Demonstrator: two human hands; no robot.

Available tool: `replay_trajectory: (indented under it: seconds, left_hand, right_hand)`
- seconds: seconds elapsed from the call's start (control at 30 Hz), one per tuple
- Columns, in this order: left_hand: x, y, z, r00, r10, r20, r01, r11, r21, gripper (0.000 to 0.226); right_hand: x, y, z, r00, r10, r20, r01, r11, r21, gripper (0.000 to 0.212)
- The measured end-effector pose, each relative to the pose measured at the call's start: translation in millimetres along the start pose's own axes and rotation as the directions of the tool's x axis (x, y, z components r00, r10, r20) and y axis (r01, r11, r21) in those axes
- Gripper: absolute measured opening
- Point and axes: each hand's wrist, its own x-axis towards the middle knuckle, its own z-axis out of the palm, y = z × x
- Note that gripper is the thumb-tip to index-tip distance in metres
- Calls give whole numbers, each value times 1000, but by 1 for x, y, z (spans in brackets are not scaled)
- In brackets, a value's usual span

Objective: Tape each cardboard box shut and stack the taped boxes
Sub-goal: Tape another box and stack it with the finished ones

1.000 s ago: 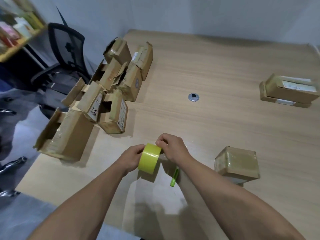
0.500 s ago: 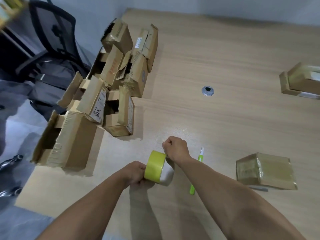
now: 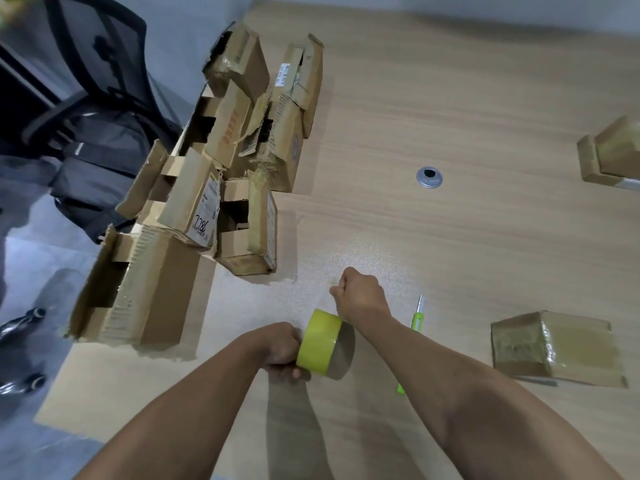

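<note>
Pale wood-grain tabletop (image 3: 485,98) runs under the left hand (image 3: 282,348) & right hand (image 3: 362,294), well past both. Round metal cable grommet (image 3: 429,177) w/ dark hole sits ahead & right of the right hand, apart from it. Soft glare patch (image 3: 346,258) on the wood just ahead of that hand. Plain whitish wall (image 3: 450,8) far ahead. Well left of the left hand: grey floor (image 3: 34,265), black mesh office chair (image 3: 97,64) w/ dark bag (image 3: 100,168) on its seat, chrome legs w/ black casters (image 3: 20,320) approx level w/ that hand.
</note>
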Motion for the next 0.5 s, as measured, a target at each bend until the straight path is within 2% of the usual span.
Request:
replay_trajectory:
  seconds: [0.1, 0.23, 0.37, 0.5]
  left_hand:
    - [5, 1, -2, 999, -37, 0, 37, 999, 31, 20]
    - [5, 3, -4, 999, -32, -15, 34, 993, 116, 33]
    - [-7, 7, -10, 999, -27, -42, 37, 965, 260, 19]
    - [-12, 3, -13, 1000, -12, -24, 17, 977, 211, 14]
  right_hand:
    - [-2, 1, 6, 999, -5, -40, 5, 1000, -1, 18]
    - [1, 4, 4, 984, 127, -122, -107, 981, 160, 42]
    - [1, 5, 4, 985, 119, -125, -100, 984, 145, 33]
    - [-3, 11, 2, 986, 81, -144, -61, 988, 139, 18]
